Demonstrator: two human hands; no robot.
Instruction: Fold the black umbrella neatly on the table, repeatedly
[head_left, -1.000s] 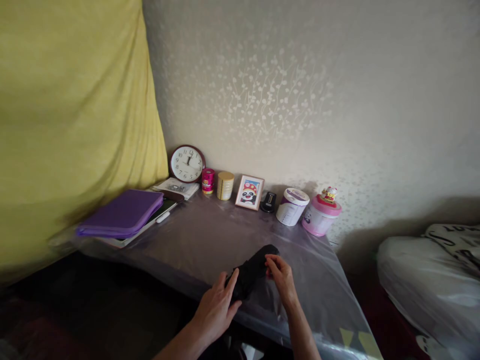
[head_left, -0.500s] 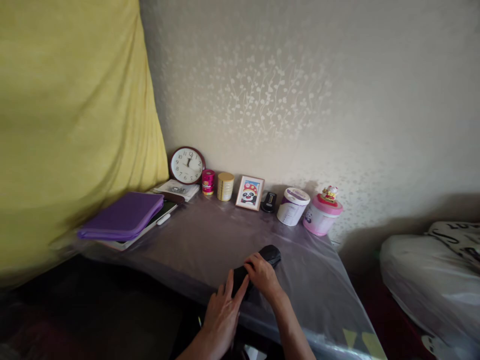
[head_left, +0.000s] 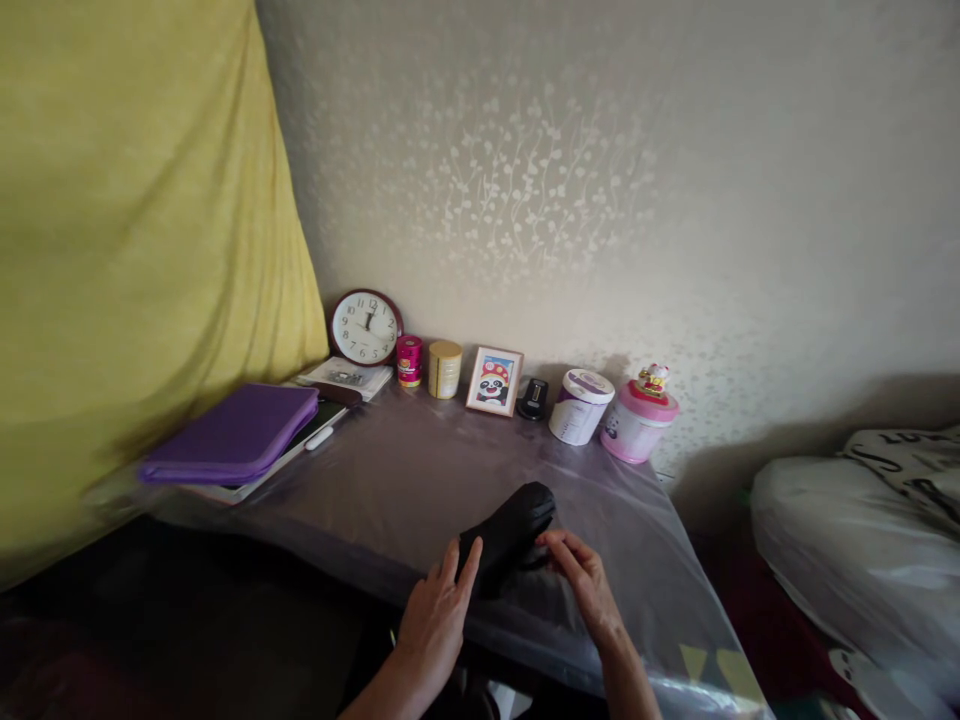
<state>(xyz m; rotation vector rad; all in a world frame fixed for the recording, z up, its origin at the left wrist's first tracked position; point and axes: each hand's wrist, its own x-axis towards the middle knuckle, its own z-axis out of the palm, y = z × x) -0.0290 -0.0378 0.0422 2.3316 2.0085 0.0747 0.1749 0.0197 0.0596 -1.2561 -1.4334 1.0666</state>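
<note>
Right hand (head_left: 591, 588) shifted rightward, pinching at the black bundle (head_left: 508, 528) — left hand (head_left: 432, 618), fingers parted, holds it.

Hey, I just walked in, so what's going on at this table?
Someone is handling a long black item, possibly a folded umbrella, over the near side of the table. The left hand holds its near end. The right hand is at its right side, seemingly pinching a loose dark bit. A purple folder lies to the left; a clock and a picture frame stand toward the wall.
</note>
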